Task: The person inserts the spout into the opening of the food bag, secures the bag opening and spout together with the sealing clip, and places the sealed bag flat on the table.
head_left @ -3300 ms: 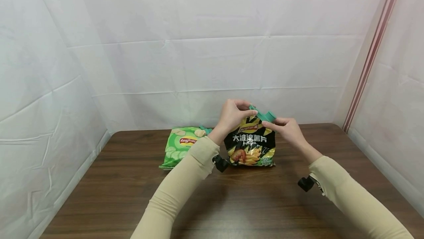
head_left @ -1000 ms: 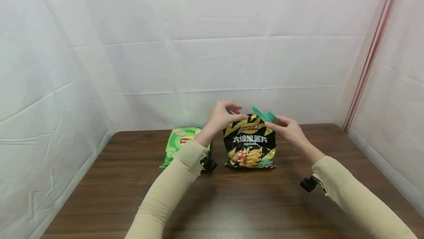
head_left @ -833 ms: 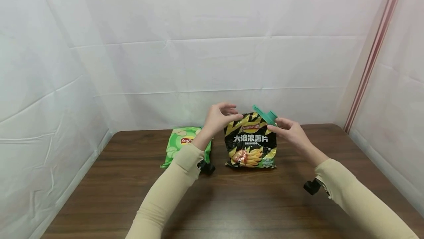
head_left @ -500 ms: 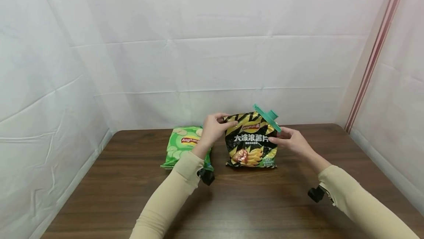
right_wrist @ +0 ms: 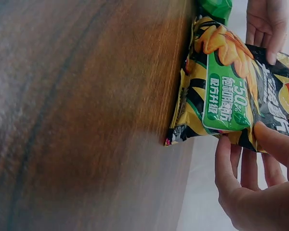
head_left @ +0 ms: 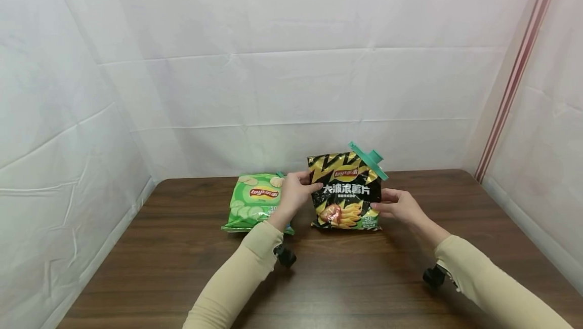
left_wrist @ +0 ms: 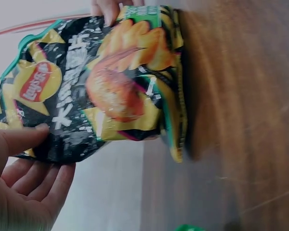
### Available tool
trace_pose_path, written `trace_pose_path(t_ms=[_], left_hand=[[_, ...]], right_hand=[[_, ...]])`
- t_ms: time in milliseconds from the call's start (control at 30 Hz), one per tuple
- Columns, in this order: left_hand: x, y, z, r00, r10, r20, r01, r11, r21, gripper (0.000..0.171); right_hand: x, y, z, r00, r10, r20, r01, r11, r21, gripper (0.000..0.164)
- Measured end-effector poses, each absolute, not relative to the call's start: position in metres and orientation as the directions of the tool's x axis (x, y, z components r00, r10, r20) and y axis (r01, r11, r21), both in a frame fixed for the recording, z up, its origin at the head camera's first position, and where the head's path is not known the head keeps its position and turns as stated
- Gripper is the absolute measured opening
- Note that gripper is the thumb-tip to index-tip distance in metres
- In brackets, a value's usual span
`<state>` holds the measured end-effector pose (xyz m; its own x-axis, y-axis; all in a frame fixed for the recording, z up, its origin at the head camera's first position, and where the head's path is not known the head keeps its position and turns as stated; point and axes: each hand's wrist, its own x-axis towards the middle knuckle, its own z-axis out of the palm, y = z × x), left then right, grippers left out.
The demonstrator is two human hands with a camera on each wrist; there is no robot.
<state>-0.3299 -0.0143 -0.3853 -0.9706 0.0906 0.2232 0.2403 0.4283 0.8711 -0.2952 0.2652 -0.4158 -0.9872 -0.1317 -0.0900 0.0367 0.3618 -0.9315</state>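
A black and gold Lay's chip bag (head_left: 346, 200) stands upright on the table in the head view. Across its top right corner sits a slanted teal bag clip (head_left: 368, 160) with a round spout. My left hand (head_left: 293, 195) pinches the bag's left edge, thumb in front and fingers behind, as the left wrist view also shows on the bag (left_wrist: 72, 91). Lower down on the opposite edge, my right hand (head_left: 403, 208) grips the bag the same way; in the right wrist view its thumb lies on the front. The fingers behind the bag are partly hidden.
A green Lay's chip bag (head_left: 250, 200) leans back at the left, partly behind the left hand, with a bit of teal clip (head_left: 280, 173) at its top. The brown wooden table (head_left: 346, 283) ends at white fabric walls (head_left: 291, 86) behind and at both sides.
Both hands have left the clip on the bag's top corner. They slid down to the bag's side edges, the left first moving left along the top. The bag has stayed in place.
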Motion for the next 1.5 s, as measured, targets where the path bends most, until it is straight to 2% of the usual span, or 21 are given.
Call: trace_pose_path(t_ms=[167, 400, 733, 1033, 1500], left_hand=[[-0.328, -0.012, -0.395, -0.968, 0.112, 0.223, 0.25, 0.469, 0.847, 0.029], [-0.324, -0.009, -0.403, -0.979, 0.102, 0.175, 0.203, 0.49, 0.848, 0.032], [-0.322, -0.004, -0.412, -0.969, 0.045, 0.245, 0.233, 0.507, 0.83, 0.022], [-0.32, -0.001, -0.416, -0.97, 0.003, 0.243, 0.213, 0.494, 0.843, 0.026], [-0.322, 0.0, -0.419, -0.977, -0.02, 0.21, 0.169, 0.52, 0.837, 0.031]], right_hand=[[-0.293, 0.262, -0.415, -0.99, -0.121, -0.073, 0.028, 0.342, -0.939, 0.054], [-0.295, 0.263, -0.418, -0.994, -0.102, -0.047, 0.007, 0.36, -0.933, 0.047], [-0.295, 0.261, -0.418, -0.998, -0.017, -0.056, 0.045, 0.398, -0.916, 0.054], [-0.295, 0.261, -0.42, -0.996, -0.009, -0.089, 0.081, 0.306, -0.949, 0.057], [-0.303, 0.262, -0.424, -0.992, -0.005, -0.124, 0.117, 0.303, -0.946, 0.055]])
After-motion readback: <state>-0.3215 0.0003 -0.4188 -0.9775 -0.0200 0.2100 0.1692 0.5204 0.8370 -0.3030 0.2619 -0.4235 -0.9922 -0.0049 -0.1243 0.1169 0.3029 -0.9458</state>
